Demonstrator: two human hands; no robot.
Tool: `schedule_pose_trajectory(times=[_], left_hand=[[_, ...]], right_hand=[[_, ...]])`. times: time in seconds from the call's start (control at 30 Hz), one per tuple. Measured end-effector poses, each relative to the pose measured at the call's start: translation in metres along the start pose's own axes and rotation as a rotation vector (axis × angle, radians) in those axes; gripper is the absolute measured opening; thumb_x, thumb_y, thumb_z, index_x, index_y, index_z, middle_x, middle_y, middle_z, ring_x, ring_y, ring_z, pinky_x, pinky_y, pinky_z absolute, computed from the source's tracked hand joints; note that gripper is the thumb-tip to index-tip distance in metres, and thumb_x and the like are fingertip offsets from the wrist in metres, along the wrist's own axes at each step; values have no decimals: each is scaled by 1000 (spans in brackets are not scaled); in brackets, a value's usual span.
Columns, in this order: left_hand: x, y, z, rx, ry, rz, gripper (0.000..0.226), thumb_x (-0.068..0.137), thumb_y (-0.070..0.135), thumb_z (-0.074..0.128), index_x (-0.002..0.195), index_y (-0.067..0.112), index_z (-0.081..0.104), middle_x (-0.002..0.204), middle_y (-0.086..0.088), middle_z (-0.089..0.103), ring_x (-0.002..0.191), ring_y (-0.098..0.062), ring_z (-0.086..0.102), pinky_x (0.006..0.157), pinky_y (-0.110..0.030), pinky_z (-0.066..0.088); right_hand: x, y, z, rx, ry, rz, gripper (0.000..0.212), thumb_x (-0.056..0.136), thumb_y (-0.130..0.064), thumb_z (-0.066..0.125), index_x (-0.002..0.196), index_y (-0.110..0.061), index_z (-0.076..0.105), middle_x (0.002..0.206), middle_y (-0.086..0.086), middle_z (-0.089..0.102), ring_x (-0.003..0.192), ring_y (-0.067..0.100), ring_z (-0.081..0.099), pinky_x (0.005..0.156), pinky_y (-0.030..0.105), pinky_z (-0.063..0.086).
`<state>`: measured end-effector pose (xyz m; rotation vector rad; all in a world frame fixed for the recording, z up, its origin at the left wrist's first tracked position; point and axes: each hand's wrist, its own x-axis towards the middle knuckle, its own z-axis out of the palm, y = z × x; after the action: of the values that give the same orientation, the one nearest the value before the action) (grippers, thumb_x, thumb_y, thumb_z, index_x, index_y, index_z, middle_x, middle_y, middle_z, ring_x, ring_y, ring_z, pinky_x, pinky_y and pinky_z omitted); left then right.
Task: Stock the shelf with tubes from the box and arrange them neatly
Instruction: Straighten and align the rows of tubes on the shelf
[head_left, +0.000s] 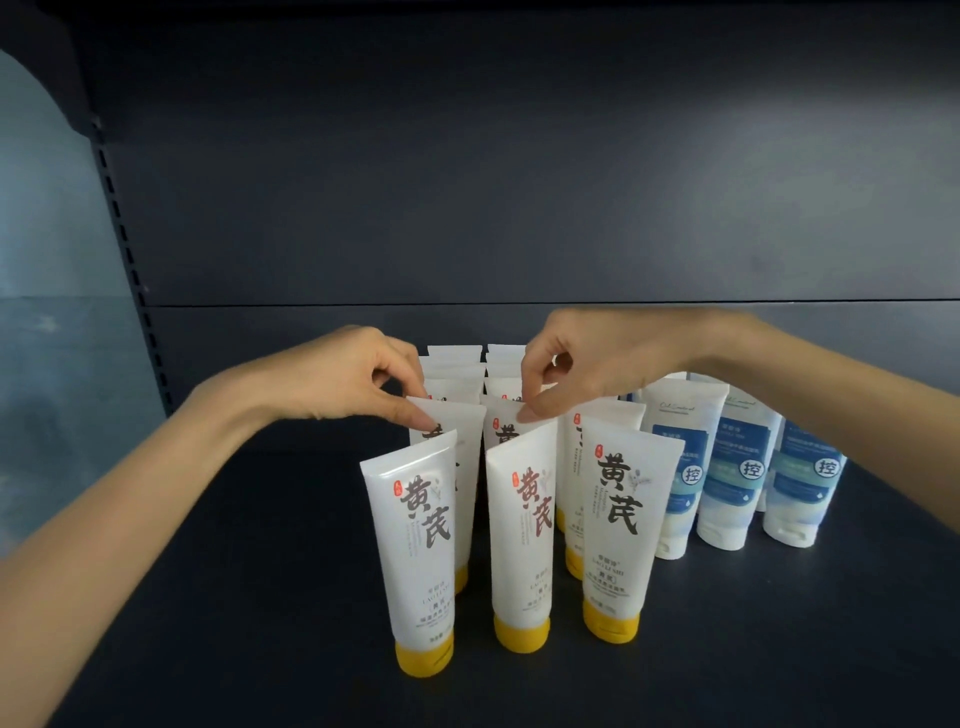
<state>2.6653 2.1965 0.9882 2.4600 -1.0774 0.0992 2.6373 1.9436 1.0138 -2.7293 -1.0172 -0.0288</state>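
Note:
White tubes with yellow caps stand cap-down in three rows on the dark shelf (234, 597). The front ones are a left tube (418, 551), a middle tube (522, 545) and a right tube (621, 530). My left hand (358, 376) pinches the top edge of the second tube (462, 421) in the left row. My right hand (582, 358) pinches the top edge of the second tube (498, 415) in the middle row. Several more white tubes stand behind, partly hidden by my hands. No box is in view.
White tubes with blue labels (737, 467) stand in rows to the right of the yellow-capped ones. The dark back panel (519, 182) closes the shelf behind. A slotted upright (124, 249) runs along the left side.

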Motion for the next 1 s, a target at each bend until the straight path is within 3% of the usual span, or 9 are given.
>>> schedule_pose_trajectory(times=[0.1, 0.2, 0.4, 0.7, 1.0], left_hand=[[3, -2, 5, -10, 54, -7, 21, 60, 55, 71, 72, 39, 75, 81, 21, 62, 63, 4, 50, 57, -7, 37], [6, -6, 8, -2, 99, -29, 26, 58, 57, 69, 72, 36, 75, 80, 22, 61, 64, 5, 51, 58, -5, 37], [9, -10, 8, -11, 126, -56, 26, 58, 57, 70, 69, 34, 75, 77, 21, 61, 59, 4, 49, 54, -5, 35], [5, -5, 2, -17, 44, -88, 32, 55, 63, 70, 67, 33, 75, 79, 17, 62, 60, 3, 48, 54, -8, 37], [5, 5, 1, 26, 38, -83, 31, 56, 60, 71, 64, 30, 74, 77, 15, 61, 60, 4, 50, 55, -7, 36]], right_hand=[[0, -2, -1, -25, 49, 6, 28, 83, -35, 70, 71, -9, 69, 51, -10, 46, 48, 3, 43, 52, 8, 36], [1, 0, 0, -67, 106, 9, 28, 84, -29, 71, 70, -5, 67, 46, -10, 36, 46, 6, 37, 48, 11, 33], [3, 10, 7, -93, 184, 23, 27, 84, -34, 69, 71, -11, 66, 62, 4, 45, 53, 7, 39, 53, 17, 30], [-5, 15, 8, 87, 194, -4, 22, 78, -34, 75, 70, -13, 72, 68, 18, 54, 52, 6, 39, 50, 13, 32], [-12, 16, 12, 119, 231, 17, 22, 78, -34, 75, 68, -14, 71, 55, -8, 47, 50, 3, 41, 50, 9, 34]])
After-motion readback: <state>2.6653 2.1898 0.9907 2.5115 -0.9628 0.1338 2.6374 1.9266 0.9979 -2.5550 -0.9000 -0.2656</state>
